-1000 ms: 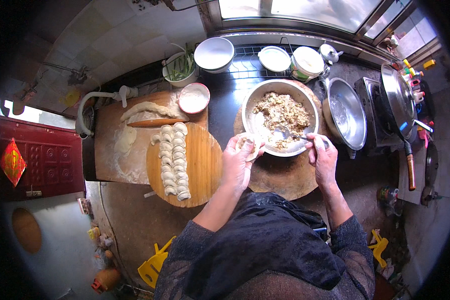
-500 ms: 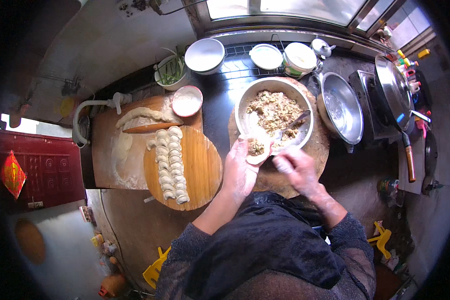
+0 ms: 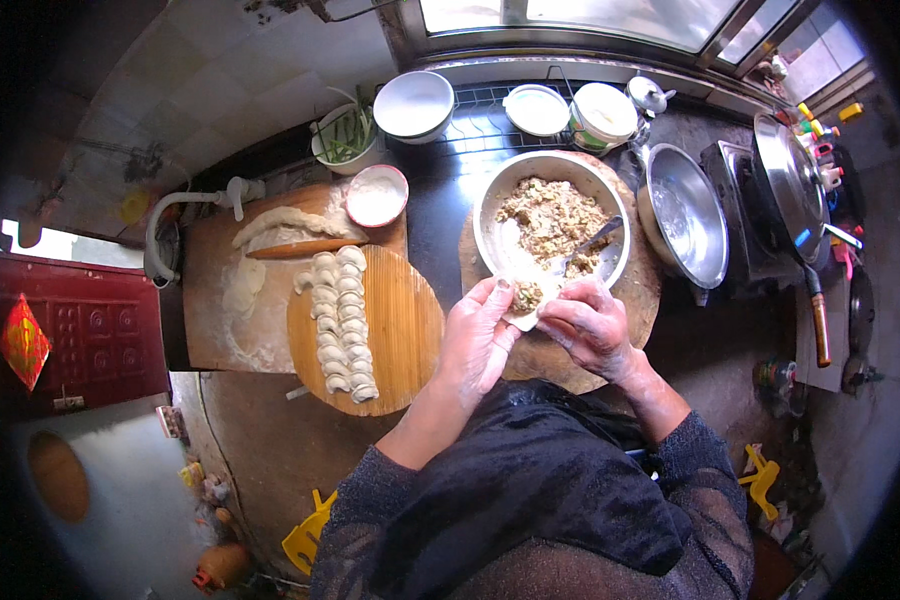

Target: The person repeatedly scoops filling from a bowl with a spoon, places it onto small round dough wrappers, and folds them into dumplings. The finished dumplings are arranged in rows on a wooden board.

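Between my two hands is a dumpling wrapper [image 3: 522, 320] with a mound of filling on it. My left hand [image 3: 478, 338] cradles it from the left, thumb at its edge. The fingers of my right hand [image 3: 592, 325] pinch its right edge. Just beyond the hands stands a white bowl [image 3: 482, 215] of chopped filling [image 3: 555, 215], with a metal spoon [image 3: 598, 238] stuck in it. To the left, folded dumplings [image 3: 340, 325] lie in two rows on a round wooden board [image 3: 402, 330].
A floured wooden board [image 3: 210, 330] at left carries a dough roll [image 3: 285, 222], a rolling pin [image 3: 300, 247] and a flour bowl [image 3: 377, 196]. To the right are a steel basin [image 3: 685, 220] and a lidded pan [image 3: 785, 170]. A thick round chopping block [image 3: 642, 300] bears the filling bowl.
My right hand has moved left and up from beside the wrapper and now grips its edge. My left hand still holds the filled wrapper, nearly in place.
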{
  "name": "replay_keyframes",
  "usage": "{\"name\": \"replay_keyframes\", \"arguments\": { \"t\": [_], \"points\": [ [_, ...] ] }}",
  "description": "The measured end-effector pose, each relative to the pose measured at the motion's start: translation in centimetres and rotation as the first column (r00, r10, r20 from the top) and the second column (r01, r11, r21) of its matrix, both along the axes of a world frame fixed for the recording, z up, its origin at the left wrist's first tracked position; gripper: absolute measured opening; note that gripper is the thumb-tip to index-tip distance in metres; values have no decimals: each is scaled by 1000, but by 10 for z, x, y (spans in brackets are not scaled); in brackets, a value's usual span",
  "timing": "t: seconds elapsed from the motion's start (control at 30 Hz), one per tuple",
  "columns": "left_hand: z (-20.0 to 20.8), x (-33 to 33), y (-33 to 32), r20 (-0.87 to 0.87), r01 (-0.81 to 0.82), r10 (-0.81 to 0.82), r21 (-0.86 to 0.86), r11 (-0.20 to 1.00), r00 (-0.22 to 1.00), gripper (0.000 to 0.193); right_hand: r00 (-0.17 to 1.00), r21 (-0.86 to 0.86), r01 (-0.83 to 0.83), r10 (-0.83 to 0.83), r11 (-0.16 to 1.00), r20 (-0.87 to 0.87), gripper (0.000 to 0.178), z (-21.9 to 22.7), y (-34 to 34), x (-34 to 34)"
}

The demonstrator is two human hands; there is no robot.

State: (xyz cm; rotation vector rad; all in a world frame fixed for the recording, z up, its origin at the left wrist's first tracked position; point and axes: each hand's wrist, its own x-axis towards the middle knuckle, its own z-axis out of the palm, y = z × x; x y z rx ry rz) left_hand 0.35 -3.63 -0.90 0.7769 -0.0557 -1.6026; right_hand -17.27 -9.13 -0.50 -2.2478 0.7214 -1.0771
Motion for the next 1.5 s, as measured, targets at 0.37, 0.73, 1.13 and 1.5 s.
{"name": "replay_keyframes", "arguments": {
  "t": [0.37,0.73,1.13,1.5],
  "points": [
    [29,-6,5,473,176,-142,-28,984,869,28,983,385,129,-168,914,71,13,9,-1,14],
    [18,1,19,512,157,13,-287,945,859,41,924,750,-178,-155,637,351,19,9,8,6],
    [15,0,24,490,62,144,-380,923,860,24,962,577,-112,-58,809,268,15,16,5,10],
    [21,-4,25,470,39,121,-317,948,874,27,991,312,-6,-36,950,127,9,30,-3,14]
  ]
}}
